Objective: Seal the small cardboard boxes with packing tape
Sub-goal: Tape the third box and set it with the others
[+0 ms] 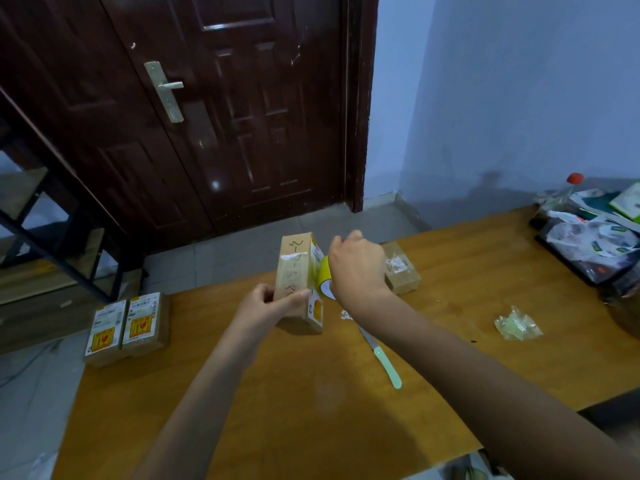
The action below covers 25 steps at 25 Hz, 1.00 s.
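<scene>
A small cardboard box (294,268) with handwriting on its brown face stands on edge on the wooden table (311,393). My left hand (268,306) grips its near lower end. My right hand (356,265) holds a yellow roll of packing tape (325,275) pressed against the box's right side, mostly hidden behind the hand. Two more small boxes (130,327) with yellow labels lie side by side at the table's left corner. Another small box (401,268) lies behind my right hand.
A knife with a mint-green handle (384,358) lies on the table under my right forearm. A crumpled clear plastic scrap (517,323) sits to the right. A pile of bags and a red-capped bottle (588,233) fills the far right. A dark door and a shelf stand beyond.
</scene>
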Tool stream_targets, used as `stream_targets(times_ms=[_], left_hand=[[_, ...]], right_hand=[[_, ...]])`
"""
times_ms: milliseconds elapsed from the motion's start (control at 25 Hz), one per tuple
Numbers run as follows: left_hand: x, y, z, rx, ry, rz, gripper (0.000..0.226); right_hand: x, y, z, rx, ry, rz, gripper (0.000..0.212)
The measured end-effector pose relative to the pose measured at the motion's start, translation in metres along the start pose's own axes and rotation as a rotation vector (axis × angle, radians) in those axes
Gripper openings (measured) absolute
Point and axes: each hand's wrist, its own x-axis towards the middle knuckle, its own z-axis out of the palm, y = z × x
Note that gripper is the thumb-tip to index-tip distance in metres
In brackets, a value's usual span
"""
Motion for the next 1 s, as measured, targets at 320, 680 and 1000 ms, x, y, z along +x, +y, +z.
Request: stream_targets(times_ms=[320,680,1000], left_hand=[[0.023,-0.025,0.040,-0.223,0.094,-0.126,0.059],[0.019,-0.009,0.010,-0.344,0.017,-0.076,0.057],[0.024,-0.005,-0.016,-0.245,0.117,-0.015,0.043]], right_hand=[[0.002,-0.004,-0.016,0.044,0.104,-0.122,0.024],[0.004,0.055,0.007,0.574,0.168,-0.166,0.033],[-0.001,0.093,-0.027,0.171,0.318,-0.145,0.036]])
